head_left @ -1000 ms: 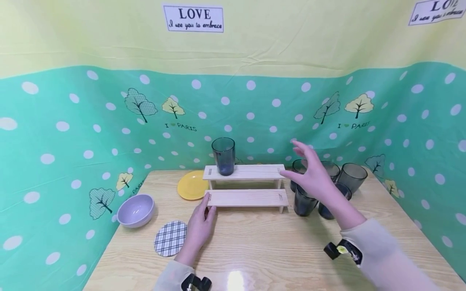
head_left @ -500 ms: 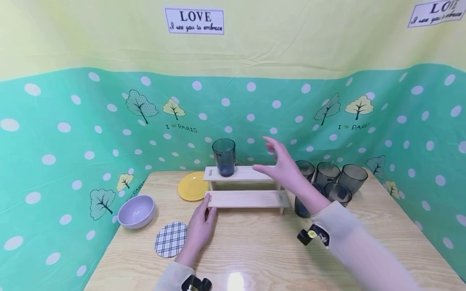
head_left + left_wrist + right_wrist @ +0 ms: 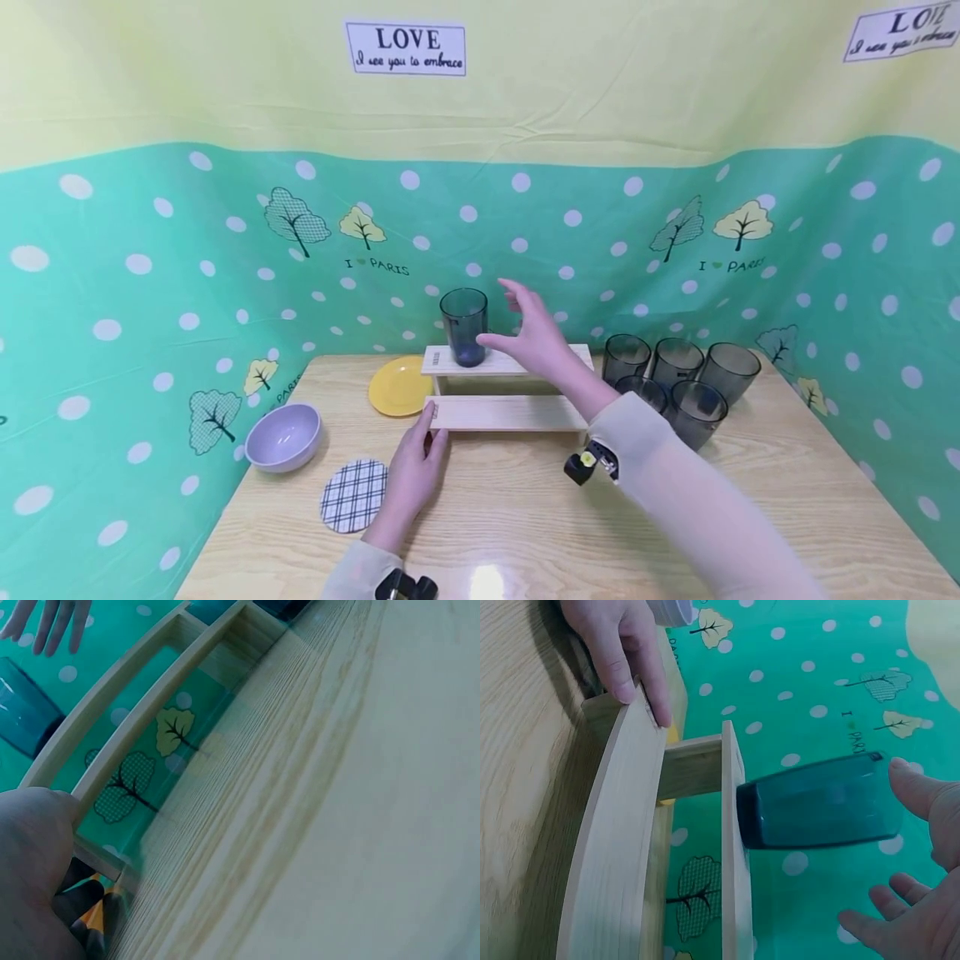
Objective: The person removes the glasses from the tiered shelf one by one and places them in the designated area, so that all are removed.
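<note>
I see my right hand (image 3: 534, 337) spread wide, fingers straight and apart, hovering just beside the dark blue-grey cup (image 3: 463, 326); it does not touch it. That cup is smooth, translucent plastic, slightly tapered, and stands upright at the left end of the upper step of the pale wooden two-step shelf (image 3: 510, 412). From the right wrist view the cup (image 3: 821, 801) shows as a glossy, rounded-cornered tumbler sitting on the thin plank edge, with my fingertips (image 3: 904, 771) near its rim.

My left hand (image 3: 417, 472) rests on the table with its fingers pressed against the left end of the lower step; I hold nothing in it. The shelf is unfinished, straight-grained board, flat planks on short legs.

The table (image 3: 525, 533) is light wood with a faint sheen. To the right of the shelf stands a cluster of five smoky grey cups (image 3: 678, 379). On the left lie a flat yellow plate (image 3: 397, 385), a rounded lilac bowl (image 3: 283, 435) and a round plaid coaster (image 3: 352, 495).
</note>
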{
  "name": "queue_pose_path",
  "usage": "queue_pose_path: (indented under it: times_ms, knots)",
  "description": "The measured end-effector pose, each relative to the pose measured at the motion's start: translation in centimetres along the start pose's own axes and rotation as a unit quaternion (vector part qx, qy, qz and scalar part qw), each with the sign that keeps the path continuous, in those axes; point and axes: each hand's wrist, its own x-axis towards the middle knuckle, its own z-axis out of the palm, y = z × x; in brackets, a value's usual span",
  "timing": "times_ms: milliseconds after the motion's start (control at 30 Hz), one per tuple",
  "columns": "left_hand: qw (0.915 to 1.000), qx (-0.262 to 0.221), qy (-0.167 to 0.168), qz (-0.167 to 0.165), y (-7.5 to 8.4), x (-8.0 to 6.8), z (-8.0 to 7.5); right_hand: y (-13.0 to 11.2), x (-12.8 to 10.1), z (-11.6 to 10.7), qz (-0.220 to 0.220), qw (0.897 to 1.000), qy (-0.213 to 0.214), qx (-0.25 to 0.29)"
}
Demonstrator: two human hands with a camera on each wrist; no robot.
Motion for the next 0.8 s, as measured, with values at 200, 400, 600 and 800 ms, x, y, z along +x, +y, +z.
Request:
queue_pose_path:
  times_ms: [200,400,600,800]
  knots:
    - [1.0,0.0,-0.003,0.001,0.0,0.0,0.1,-0.3,1.3,1.6,0.001,1.0,-0.006,-0.013]
    - [1.0,0.0,-0.001,0.001,0.0,0.0,0.0,-0.5,2.2,3.1,0.004,0.999,-0.021,-0.024]
    - [1.0,0.003,-0.004,0.002,0.1,0.0,-0.1,-0.4,2.6,4.3,0.006,0.999,-0.021,-0.031]
    - [1.0,0.001,-0.002,0.005,0.1,0.0,-0.1,-0.2,2.5,4.9,0.013,0.999,-0.011,-0.027]
